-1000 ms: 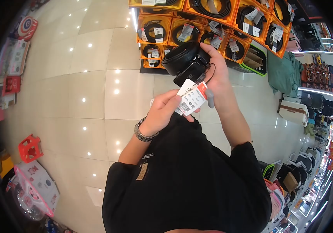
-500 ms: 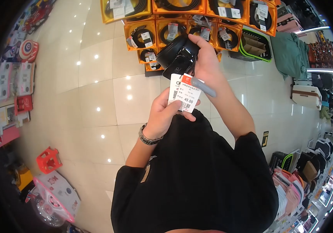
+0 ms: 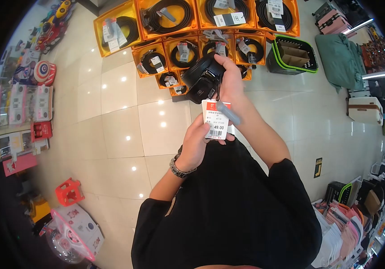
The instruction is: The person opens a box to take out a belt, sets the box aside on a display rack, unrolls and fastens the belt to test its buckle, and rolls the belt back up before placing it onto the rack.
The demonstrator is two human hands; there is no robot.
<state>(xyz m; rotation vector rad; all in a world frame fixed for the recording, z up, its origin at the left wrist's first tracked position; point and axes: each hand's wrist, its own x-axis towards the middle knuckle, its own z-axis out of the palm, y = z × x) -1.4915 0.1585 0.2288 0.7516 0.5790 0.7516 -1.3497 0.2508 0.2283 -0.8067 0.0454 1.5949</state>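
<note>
1. Since the earlier frame, the price tag [image 3: 216,126] has turned more upright and now largely covers the white card that showed beside it. The view has shifted, placing the orange display boxes [image 3: 168,15] further left.
2. Right hand [image 3: 233,80]: partly closed around the right side of the coiled black belt [image 3: 200,71]. One digit lies on the upper edge; the fingers beneath are hidden, so their exact closure cannot be told.
3. Left hand [image 3: 194,145]: pinched closed on the price tag, thumb on its printed face, other fingers behind. A metal-look watch [image 3: 181,167] is on this wrist.
4. The belt is held in front of the black shirt [image 3: 228,201], in view before the lower display boxes. The tag hangs just below it, reading 49.00, with a grey security tag [image 3: 228,113] overlapping its upper right corner.
5. Surroundings: the display boxes hold coiled belts with labels. A green-rimmed black basket [image 3: 269,62] stands on the tiled floor [image 3: 120,172] to their right.
</note>
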